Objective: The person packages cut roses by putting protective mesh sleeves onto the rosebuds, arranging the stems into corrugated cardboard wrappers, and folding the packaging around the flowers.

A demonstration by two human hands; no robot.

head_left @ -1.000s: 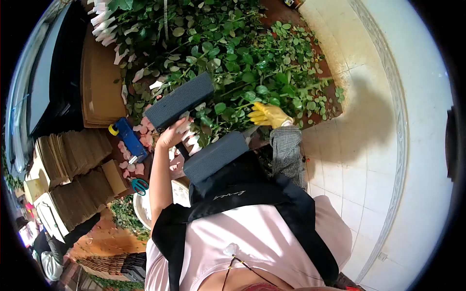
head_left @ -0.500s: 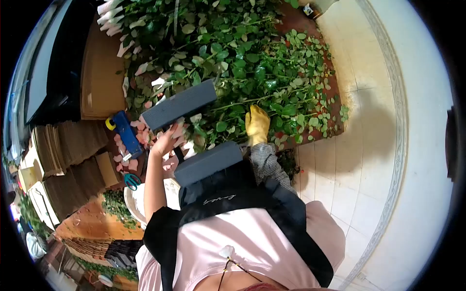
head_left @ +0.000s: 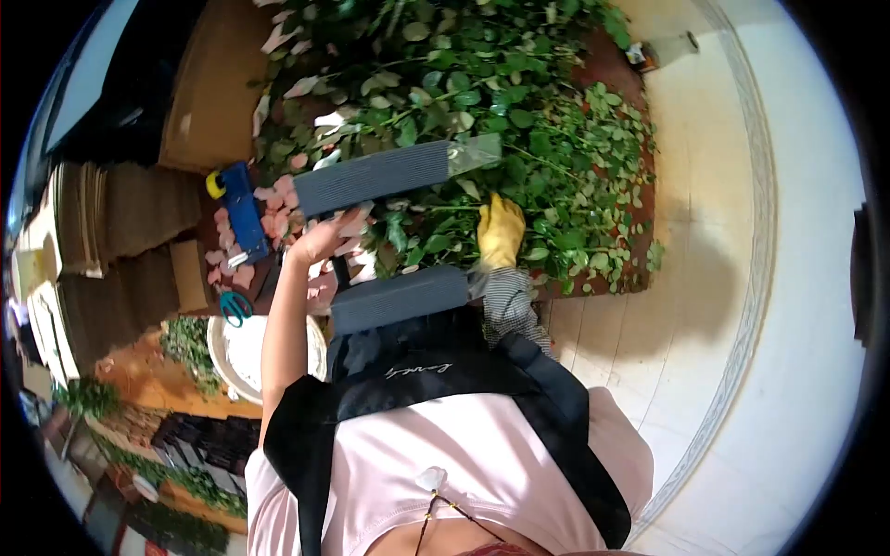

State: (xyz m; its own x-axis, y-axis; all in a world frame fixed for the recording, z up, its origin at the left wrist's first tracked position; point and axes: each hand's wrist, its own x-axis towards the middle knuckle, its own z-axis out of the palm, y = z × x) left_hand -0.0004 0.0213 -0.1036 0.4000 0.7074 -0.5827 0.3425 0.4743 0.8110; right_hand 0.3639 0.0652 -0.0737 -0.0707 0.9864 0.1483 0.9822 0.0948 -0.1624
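Two grey corrugated panels, an upper one [head_left: 389,176] and a lower one [head_left: 399,301], stand apart on either side of leafy rose stems. Clear plastic [head_left: 476,156] sticks out from the right end of the upper panel. My left hand [head_left: 320,241], bare, is between the panels at their left end, with its fingers stretched toward the upper panel's lower edge beside pale petals. In a yellow glove, my right hand [head_left: 502,232] is curled around rose stems [head_left: 454,208] just right of the panels. Its fingertips are partly hidden by leaves.
Many leafy stems [head_left: 445,83] cover the brown table [head_left: 612,79]. On the left are a blue tool [head_left: 244,208], pink petals [head_left: 275,222], teal scissors [head_left: 235,309] and stacked cardboard [head_left: 148,213]. A white bucket [head_left: 222,357] stands by my left arm.
The upper panel has shifted right and turned more level, and clear plastic now shows at both panels' right ends. The whole view has also shifted slightly. My right glove stays on the stems.
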